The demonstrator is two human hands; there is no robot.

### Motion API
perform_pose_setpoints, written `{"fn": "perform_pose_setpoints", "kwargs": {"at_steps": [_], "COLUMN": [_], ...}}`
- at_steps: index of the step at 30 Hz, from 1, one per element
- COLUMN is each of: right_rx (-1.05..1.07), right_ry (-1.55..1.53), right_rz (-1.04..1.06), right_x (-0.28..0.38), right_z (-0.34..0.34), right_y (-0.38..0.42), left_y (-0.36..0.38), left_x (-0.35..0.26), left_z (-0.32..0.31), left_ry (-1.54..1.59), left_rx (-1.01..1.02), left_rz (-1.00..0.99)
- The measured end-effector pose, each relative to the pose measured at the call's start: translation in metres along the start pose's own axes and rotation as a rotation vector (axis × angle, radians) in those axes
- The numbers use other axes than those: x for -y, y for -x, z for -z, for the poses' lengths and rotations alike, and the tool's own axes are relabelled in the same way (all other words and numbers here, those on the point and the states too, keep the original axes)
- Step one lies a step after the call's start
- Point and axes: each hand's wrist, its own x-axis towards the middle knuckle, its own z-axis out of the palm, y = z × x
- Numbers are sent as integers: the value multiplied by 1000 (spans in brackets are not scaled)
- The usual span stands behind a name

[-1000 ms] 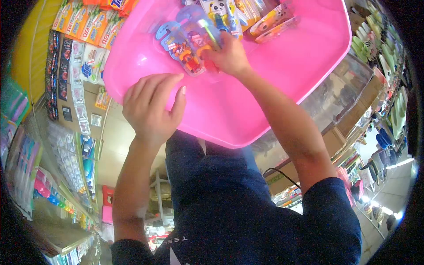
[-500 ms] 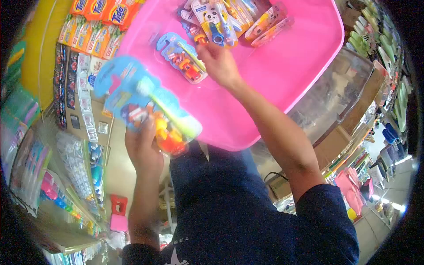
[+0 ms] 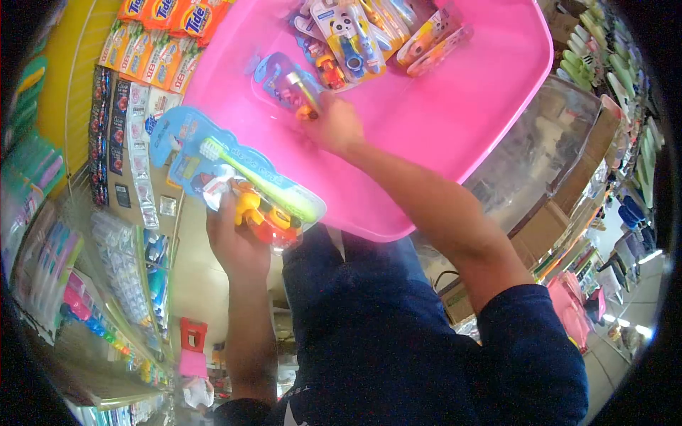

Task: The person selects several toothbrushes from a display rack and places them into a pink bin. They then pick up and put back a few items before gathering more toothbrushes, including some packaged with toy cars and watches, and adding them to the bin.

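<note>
My left hand (image 3: pixel 240 245) grips a blister-packed toothbrush (image 3: pixel 263 177) by its lower edge; the pack has a blue card, a green brush and a red and yellow toy. Inside the pink tub (image 3: pixel 426 135), my right hand (image 3: pixel 337 122) has its fingers closed on the lower end of a second toothbrush pack (image 3: pixel 284 79), which is slightly blurred. Beyond that hand, several more packs lie in the tub, among them a panda pack (image 3: pixel 346 35) and a yellow-orange pack (image 3: pixel 426 37).
Orange Tide packets (image 3: pixel 193 20) and hanging sachets (image 3: pixel 119 117) are at the upper left. Shelves of packaged goods (image 3: pixel 117 248) line the left side. A clear plastic-covered box (image 3: pixel 536 145) lies right of the tub, with cardboard (image 3: pixel 541 231) below it.
My right hand has moved down and left onto the second toothbrush pack from beside the pile. The pack in my left hand has shifted slightly and looks sharper.
</note>
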Motion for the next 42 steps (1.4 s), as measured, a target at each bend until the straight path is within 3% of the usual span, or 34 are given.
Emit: {"fn": "perform_pose_setpoints", "kwargs": {"at_steps": [2,6,10,12,13,15,17,19,22,23,27,31,34,37,40,42], "right_rx": [21,51,200,331,388,493,68,89,-228,-252,-227,-143,85,44,-7,61], "right_ry": [-241,-745,-757,-563,-597,-645,-579,-131,240,245,145,22,133,147,-293,-717], "right_rz": [-1,56,549,897,677,229,197,289,481,416,151,11,78,317,270,91], "right_x": [3,24,37,51,50,40,30,11,-24,-24,-12,1,3,6,9,20], "right_z": [46,121,114,116,111,96,62,26,-52,-63,-85,-58,-34,-7,48,116], "right_y": [18,62,116,123,116,81,32,-5,-51,-58,-69,-66,-63,-42,-8,33], "left_y": [5,15,22,31,30,30,27,29,30,30,44,47,46,43,44,58], "left_x": [-2,-7,-2,-10,-2,-5,-7,-4,-1,1,6,6,9,2,-6,-20], "left_z": [5,-2,-9,-8,31,22,29,40,41,43,42,24,30,33,35,16], "left_ry": [41,80,97,25,22,181,217,212,145,379,140,271,128,166,170,-91], "left_rx": [-79,167,331,353,234,194,165,159,34,280,86,161,137,227,297,119], "left_rz": [38,29,-35,-27,43,84,97,91,134,159,161,199,157,193,147,126]}}
